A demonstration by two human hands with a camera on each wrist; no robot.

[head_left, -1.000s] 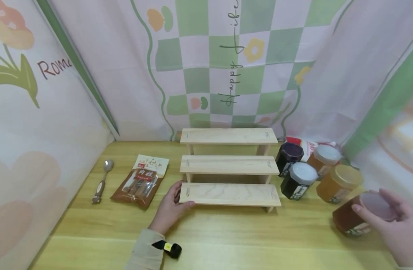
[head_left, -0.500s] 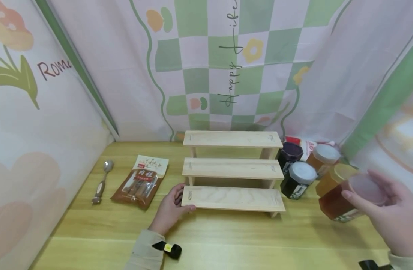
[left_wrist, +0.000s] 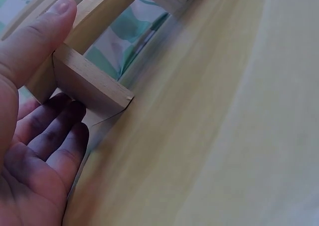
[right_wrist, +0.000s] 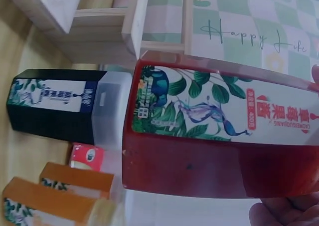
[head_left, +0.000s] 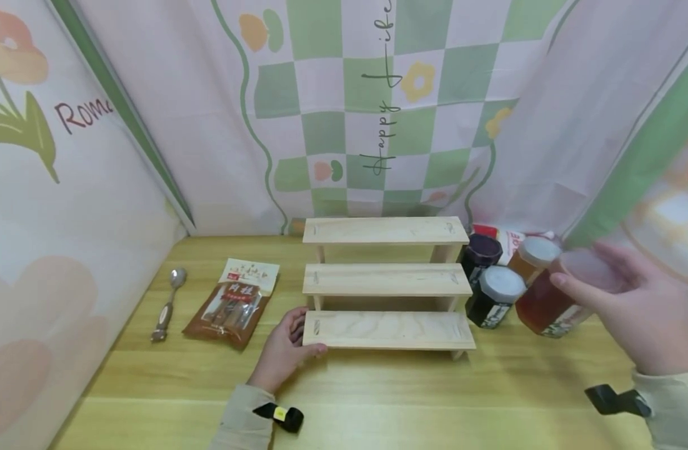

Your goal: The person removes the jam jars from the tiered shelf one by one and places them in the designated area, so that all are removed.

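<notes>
My right hand [head_left: 647, 306] grips a hexagonal jar of red strawberry jam [head_left: 548, 309] near its lid, tilted and held up off the table. In the right wrist view its leaf-patterned label [right_wrist: 199, 104] faces the camera. Beside it stands a dark jam jar [head_left: 490, 303] with a frosted lid. My left hand [head_left: 282, 350] holds the left end of the lowest step of a three-step wooden shelf [head_left: 388, 328]. In the left wrist view the thumb [left_wrist: 42, 39] lies over the step's edge, with fingers by the leg [left_wrist: 92, 84].
Behind are a purple-lidded jar [head_left: 482, 250], an amber jar [head_left: 532, 259] and a red-and-white packet [head_left: 509, 242]. The held jar hides another amber jar in the head view. Left of the shelf lie a cinnamon stick packet [head_left: 234, 306] and a spoon [head_left: 169, 306]. Curtains surround the table.
My right hand has lifted the strawberry jam jar and moved it leftward and away from me, across the yellow-lidded jar. The wooden shelf has shifted slightly right and nearer, my left hand still on it.
</notes>
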